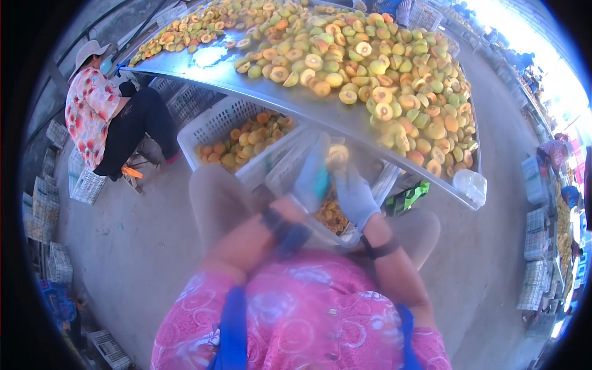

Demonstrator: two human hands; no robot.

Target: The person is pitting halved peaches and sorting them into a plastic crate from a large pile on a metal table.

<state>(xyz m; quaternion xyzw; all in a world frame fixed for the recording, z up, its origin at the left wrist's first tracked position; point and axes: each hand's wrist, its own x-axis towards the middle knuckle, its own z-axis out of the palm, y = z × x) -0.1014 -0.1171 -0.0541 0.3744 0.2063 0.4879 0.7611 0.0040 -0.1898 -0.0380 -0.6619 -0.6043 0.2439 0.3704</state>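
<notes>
My left hand (pixel 311 178), in a pale glove with a teal patch, is blurred beside my right hand (pixel 354 192). The right one wears a pale glove too, and its fingers are closed on a cut apricot (pixel 338 155). The left fingers come close to the same fruit; blur hides whether they grip anything. Under both hands, between my knees, a plastic crate (pixel 319 226) contains small brownish-orange pieces (pixel 334 213), too blurred to name. Ahead, a metal-topped table (pixel 185 64) bears a large heap of halved apricots (pixel 397 78).
A white plastic crate (pixel 203 121) of apricots (pixel 259 132) stands under the table's edge, left of my hands. A seated person (pixel 95 104) in a hat is at the left. A green-black bag (pixel 409 196) lies near my right knee. Stacked crates (pixel 536 236) line the right side.
</notes>
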